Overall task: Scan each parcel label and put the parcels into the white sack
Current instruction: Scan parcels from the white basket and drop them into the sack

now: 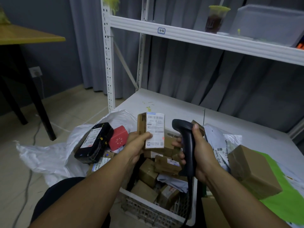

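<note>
Head view: the left hand (138, 143) grips a small brown cardboard parcel with a white printed label (154, 129), thumb across the label's lower left. It holds the parcel upright over a white slotted plastic crate (148, 211) heaped with more brown cardboard parcels (148, 171). Just right of it, the right hand (203, 155) is wrapped round the handle of a black handheld barcode scanner (185, 139), whose head is turned left toward the label. Left of the crate, the white woven sack (49, 155) lies open on the floor, with a black wrapped parcel (93, 143) and a red box (118, 138) at its mouth.
</note>
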